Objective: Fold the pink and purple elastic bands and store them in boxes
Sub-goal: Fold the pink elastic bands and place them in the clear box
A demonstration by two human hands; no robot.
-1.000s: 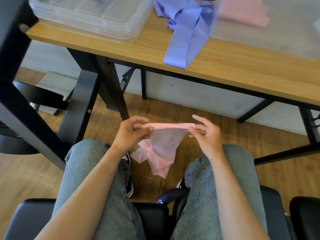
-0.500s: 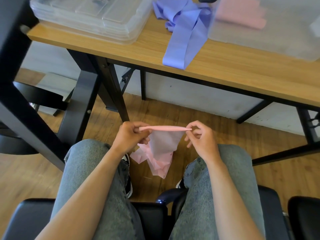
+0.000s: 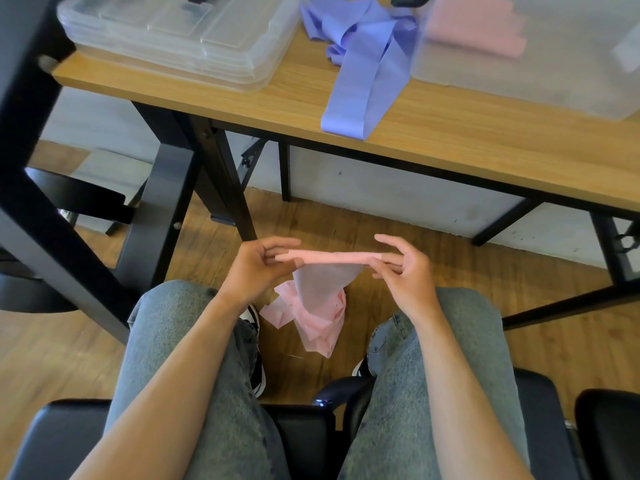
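A pink elastic band [image 3: 325, 289] is stretched level between my hands above my knees, its loose tail hanging down in a crumpled bunch toward the floor. My left hand [image 3: 258, 268] pinches the band's left end between thumb and fingers. My right hand [image 3: 403, 268] pinches the right end, with the index finger raised. A purple elastic band [image 3: 360, 64] lies in a loose heap on the wooden table [image 3: 485, 140], one strip reaching the front edge. A translucent box [image 3: 540, 57] at the right holds folded pink bands [image 3: 474, 32].
A stack of clear plastic lids or trays [image 3: 180, 36] sits at the table's left end. Black table legs [image 3: 214, 174] stand left of my knees. I sit on a black chair [image 3: 304, 434] over a wooden floor.
The rolled top edge of the pink band has been turned over between my fingers. My right hand's fingers curled in, then opened again with the index finger lifted.
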